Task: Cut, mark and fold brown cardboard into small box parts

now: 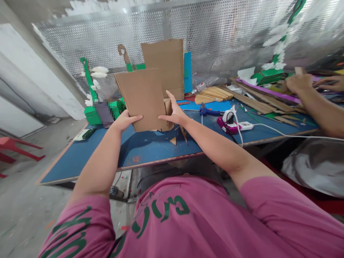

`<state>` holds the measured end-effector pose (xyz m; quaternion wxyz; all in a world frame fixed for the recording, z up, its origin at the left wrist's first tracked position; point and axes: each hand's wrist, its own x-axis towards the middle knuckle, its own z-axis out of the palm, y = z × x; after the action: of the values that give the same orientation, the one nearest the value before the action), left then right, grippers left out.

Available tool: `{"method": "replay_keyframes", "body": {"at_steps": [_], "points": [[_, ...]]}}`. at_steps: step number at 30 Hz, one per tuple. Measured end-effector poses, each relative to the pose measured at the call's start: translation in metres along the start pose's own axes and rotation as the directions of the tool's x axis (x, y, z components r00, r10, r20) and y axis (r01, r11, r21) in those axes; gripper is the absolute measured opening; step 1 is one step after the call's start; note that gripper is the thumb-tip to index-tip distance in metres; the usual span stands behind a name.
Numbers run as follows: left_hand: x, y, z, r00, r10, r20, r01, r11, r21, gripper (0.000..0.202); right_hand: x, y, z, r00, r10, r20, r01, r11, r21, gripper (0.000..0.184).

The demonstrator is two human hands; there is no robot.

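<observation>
I hold a brown cardboard sheet point(143, 96) upright over the blue table point(150, 148). My left hand point(125, 121) grips its lower left edge, fingers across the front face. My right hand point(172, 111) clasps the right edge, thumb in front and fingers wrapped behind, where a smaller folded cardboard piece point(168, 115) sits against it. A taller cardboard panel point(165, 66) stands behind the sheet. Small cardboard scraps point(178, 136) lie on the table below my hands.
A blue glue gun point(208, 111), a white and pink power strip point(233, 123) with a white cable point(282, 133), and stacked cardboard strips point(213, 94) lie right. Green craft pieces point(92, 104) stand left. Another person's arm point(319, 107) reaches in at right. Perforated metal sheet point(228, 39) backs the table.
</observation>
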<state>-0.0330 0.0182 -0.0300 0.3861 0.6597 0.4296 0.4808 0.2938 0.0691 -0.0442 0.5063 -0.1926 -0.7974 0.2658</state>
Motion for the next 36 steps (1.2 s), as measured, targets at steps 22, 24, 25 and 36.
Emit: {"method": "replay_keyframes", "body": {"at_steps": [22, 24, 25, 36], "points": [[0.004, -0.013, 0.012, 0.997, -0.071, 0.007, 0.071, 0.991, -0.116, 0.079, 0.000, 0.024, 0.012, 0.979, 0.203, 0.004, -0.203, 0.976, 0.077, 0.168], [0.005, -0.015, 0.011, 0.997, -0.072, -0.002, 0.071, 0.989, -0.131, 0.078, 0.000, 0.022, 0.012, 0.978, 0.208, 0.006, -0.207, 0.975, 0.075, 0.169], [0.005, -0.015, 0.010, 0.997, -0.072, -0.002, 0.071, 0.988, -0.135, 0.078, 0.000, 0.022, 0.012, 0.978, 0.209, 0.007, -0.209, 0.975, 0.079, 0.169], [0.001, -0.008, 0.016, 0.997, -0.075, 0.037, 0.078, 0.993, -0.089, 0.083, -0.001, 0.030, 0.013, 0.974, 0.223, -0.032, -0.215, 0.963, 0.165, 0.158]]}}
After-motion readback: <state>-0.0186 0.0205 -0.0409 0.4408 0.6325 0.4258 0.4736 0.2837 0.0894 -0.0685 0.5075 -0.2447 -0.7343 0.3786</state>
